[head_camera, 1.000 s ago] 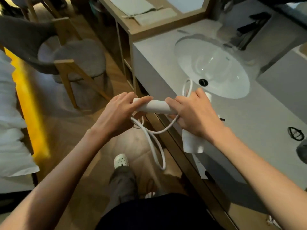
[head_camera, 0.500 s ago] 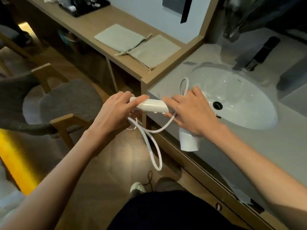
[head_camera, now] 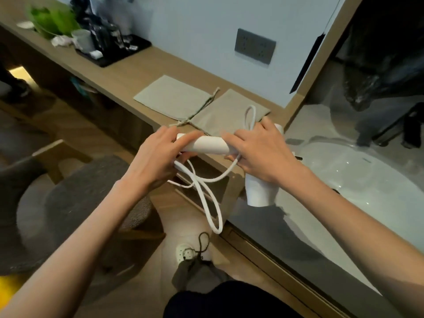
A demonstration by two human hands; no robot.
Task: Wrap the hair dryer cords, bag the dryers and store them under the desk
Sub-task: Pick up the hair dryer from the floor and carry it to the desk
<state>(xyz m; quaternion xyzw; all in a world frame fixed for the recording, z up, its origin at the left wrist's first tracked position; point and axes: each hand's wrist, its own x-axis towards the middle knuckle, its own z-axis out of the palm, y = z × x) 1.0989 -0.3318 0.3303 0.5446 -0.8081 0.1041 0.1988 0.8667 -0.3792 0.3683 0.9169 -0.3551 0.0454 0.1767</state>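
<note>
Now held: a white hair dryer is gripped in the air by both hands, with its handle level and its barrel pointed down.
Left hand: the fingers are curled round the handle's free end.
Right hand: it is clamped where handle meets barrel, and a strand of cord is caught under it.
Cord: white; loose loops are hung below the handle, and one loop is raised above the right hand.
Drawstring bags: two grey-green ones are laid flat side by side on the wooden worktop, just behind the dryer, with their strings tangled between them.
Sink: a white basin is set in the grey counter at the right.
Writing: the marks on the grey wall socket are too blurred to be read.
</note>
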